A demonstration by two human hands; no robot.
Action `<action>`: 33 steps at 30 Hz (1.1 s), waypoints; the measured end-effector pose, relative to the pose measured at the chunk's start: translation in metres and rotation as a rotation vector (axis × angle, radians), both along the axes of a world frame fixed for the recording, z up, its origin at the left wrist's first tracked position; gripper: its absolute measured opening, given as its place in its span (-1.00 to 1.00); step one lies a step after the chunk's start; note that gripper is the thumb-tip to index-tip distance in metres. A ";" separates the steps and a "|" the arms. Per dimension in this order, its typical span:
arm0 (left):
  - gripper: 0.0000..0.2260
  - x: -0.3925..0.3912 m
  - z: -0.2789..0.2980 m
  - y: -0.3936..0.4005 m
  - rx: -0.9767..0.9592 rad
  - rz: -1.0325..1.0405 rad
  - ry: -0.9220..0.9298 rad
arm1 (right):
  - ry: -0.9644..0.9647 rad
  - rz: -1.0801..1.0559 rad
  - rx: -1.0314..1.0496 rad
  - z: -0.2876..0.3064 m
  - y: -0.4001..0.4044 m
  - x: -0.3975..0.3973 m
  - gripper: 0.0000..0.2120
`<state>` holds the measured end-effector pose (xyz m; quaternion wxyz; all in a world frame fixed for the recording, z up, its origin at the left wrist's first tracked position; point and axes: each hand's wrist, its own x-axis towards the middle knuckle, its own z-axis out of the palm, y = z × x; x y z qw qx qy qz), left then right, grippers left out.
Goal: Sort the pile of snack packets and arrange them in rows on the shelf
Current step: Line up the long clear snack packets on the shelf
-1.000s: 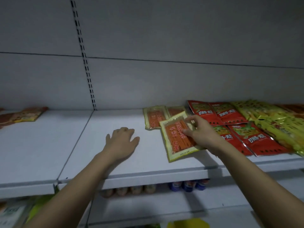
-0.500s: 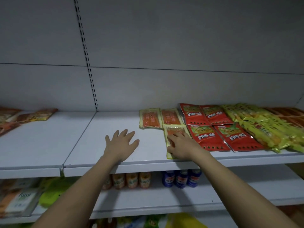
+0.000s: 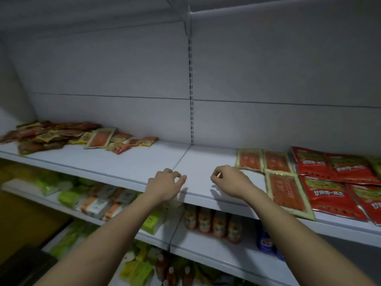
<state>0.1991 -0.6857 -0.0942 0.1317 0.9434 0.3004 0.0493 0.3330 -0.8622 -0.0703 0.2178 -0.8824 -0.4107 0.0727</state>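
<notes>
The messy pile of snack packets (image 3: 61, 134) sits far left on the white shelf (image 3: 127, 164), all flat crinkly plastic. On the right, orange packets (image 3: 286, 190) and glossy red packets (image 3: 329, 195) lie in rows. There's bare shelf between. Left hand (image 3: 165, 185) and right hand (image 3: 228, 180) hover near the front edge, fingers loosely curled, holding nothing.

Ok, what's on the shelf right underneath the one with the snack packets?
Under the packet shelf: orange bottles, a blue-labelled bottle, green and orange-white packs at left. The arms and the shelf edge cover whatever sits further back.
</notes>
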 end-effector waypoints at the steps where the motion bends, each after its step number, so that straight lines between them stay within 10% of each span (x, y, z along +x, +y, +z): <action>1: -0.54 -0.011 0.005 0.010 -0.002 0.027 -0.010 | 0.019 0.032 -0.009 -0.001 0.013 -0.010 -0.78; 22: -0.61 -0.194 0.018 0.349 -0.094 0.273 -0.154 | 0.054 0.292 0.049 0.018 0.434 -0.153 -0.71; 33: -0.77 -0.160 -0.016 0.465 -0.364 0.379 -0.403 | 0.135 0.184 0.101 -0.014 0.548 -0.137 -0.85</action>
